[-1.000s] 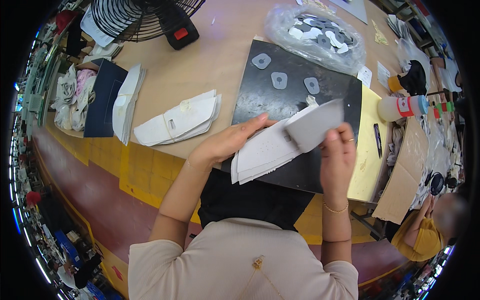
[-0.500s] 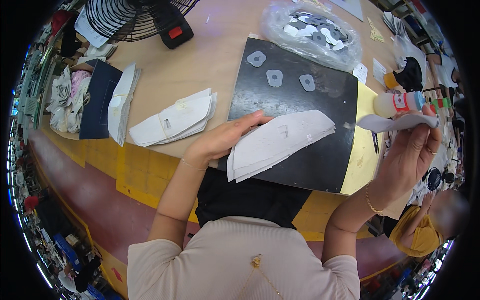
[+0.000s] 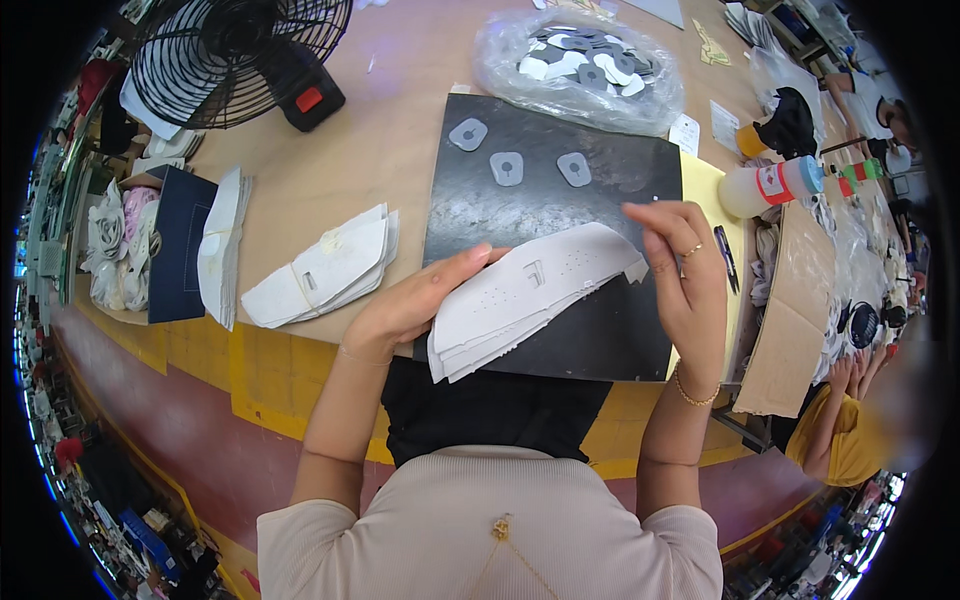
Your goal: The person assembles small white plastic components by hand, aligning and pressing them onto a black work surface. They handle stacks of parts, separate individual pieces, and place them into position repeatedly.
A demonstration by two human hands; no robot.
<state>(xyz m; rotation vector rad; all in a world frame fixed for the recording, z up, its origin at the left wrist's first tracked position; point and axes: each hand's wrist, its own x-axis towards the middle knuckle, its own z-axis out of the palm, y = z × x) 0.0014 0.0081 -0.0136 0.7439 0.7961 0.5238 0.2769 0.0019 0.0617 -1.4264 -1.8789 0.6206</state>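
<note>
A stack of flat white perforated pieces [image 3: 535, 285], each with a small angular cutout, is tilted over the near part of a black board [image 3: 560, 355]. My left hand [image 3: 425, 298] grips the stack at its left end, with some fingers hidden behind it. Beside the stack's right end is my right hand [image 3: 688, 275], its fingers bent and apart with nothing visible between them. A small corner of the stack sticks out near its thumb. Three grey rounded patches [image 3: 507, 168] with dark centres lie on the far part of the board.
Bundled white pieces [image 3: 325, 270] lie left of the board, near another stack [image 3: 218, 245] and a blue box [image 3: 182, 250] of cloth. A black fan [image 3: 240, 50] stands far left. Behind the board sits a plastic bag [image 3: 500, 70] of patches. A bottle [image 3: 765, 188] and pen [image 3: 726, 258] are at right.
My right hand has come leftward to the stack's right end. The white piece it held is no longer in it. My left hand keeps its grip; the view has shifted slightly.
</note>
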